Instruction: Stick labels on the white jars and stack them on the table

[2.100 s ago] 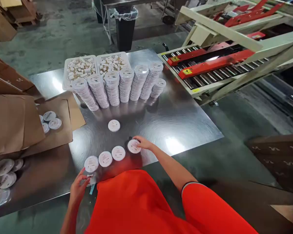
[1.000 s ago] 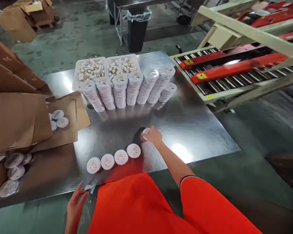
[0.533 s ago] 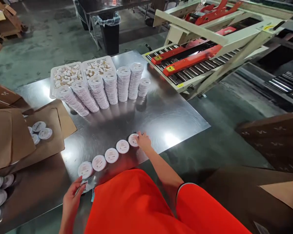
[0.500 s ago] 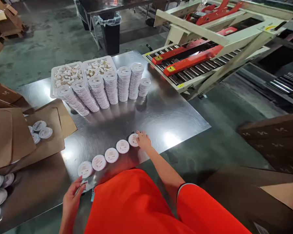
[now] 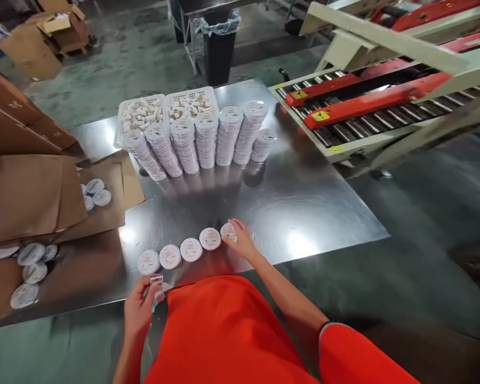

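Now the lone white disc (image 5: pixel 226 231) has joined the other discs (image 5: pixel 191 249) on the counter (image 5: pixel 328 200), making a row of five; the right hand (image 5: pixel 242 241) covers its edge, grip unclear, while the left hand (image 5: pixel 138 306) pinches a small label strip (image 5: pixel 157 281).

Factory workshop, probably (roller conveyor (image 5: pixel 384 120), cardboard boxes (image 5: pixel 34 194)).

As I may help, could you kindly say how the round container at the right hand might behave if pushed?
The round container would probably slide, lying flat on the shiny metal table. Its low, broad shape makes tipping seem unlikely.
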The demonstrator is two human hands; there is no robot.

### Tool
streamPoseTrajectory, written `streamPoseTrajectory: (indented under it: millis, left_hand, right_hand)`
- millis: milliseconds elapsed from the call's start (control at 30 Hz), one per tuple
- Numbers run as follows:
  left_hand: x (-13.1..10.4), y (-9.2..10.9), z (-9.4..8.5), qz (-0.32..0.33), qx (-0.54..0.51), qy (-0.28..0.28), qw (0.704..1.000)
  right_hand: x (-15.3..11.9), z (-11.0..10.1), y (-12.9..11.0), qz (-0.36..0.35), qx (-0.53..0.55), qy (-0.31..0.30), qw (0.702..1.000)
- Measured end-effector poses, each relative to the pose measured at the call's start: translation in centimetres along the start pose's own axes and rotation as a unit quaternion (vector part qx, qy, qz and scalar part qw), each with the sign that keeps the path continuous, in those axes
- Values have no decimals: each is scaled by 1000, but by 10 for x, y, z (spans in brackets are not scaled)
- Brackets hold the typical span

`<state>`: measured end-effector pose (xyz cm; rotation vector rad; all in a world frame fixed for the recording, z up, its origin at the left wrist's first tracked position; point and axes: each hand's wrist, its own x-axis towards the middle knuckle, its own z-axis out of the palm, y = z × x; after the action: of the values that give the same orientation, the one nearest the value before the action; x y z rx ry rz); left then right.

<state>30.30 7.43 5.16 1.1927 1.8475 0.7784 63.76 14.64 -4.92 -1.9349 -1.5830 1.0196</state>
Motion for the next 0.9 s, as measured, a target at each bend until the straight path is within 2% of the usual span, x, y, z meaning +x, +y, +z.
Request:
streamPoseTrajectory:
  millis: [67, 133, 167, 233, 300, 433, 600, 733, 900]
  left_hand:
    - [-3, 25, 15, 25, 8, 8, 1000]
    - [-5, 45, 28, 36, 8, 20, 999]
    - [-6, 52, 33, 44, 10, 28, 999]
    - [-9, 60, 40, 57, 11, 40, 998]
    - [-13, 61, 44, 65, 4, 46, 997]
    - [-16, 55, 46, 53, -26, 45, 997]
    - [-9, 50, 39, 20, -42, -1, 999]
    - [-2, 54, 30, 79, 1, -37, 996]
    - [2, 61, 27, 133, 60, -4, 989]
  right_hand:
    - [-10, 6, -37, -71, 163, -56, 982]
    - [-25, 13, -77, -129, 298, -160, 932]
    - [-33, 17, -96, -148, 339, -188, 910]
    - [-46, 23, -125, -157, 385, -211, 885]
    - [-53, 28, -142, -139, 405, -211, 878]
    - [-56, 36, -146, -96, 423, -217, 874]
    - [-60, 42, -145, -90, 428, -174, 883]
    - [-67, 45, -152, -85, 438, -136, 885]
    - [-67, 52, -160, -18, 503, -103, 858]
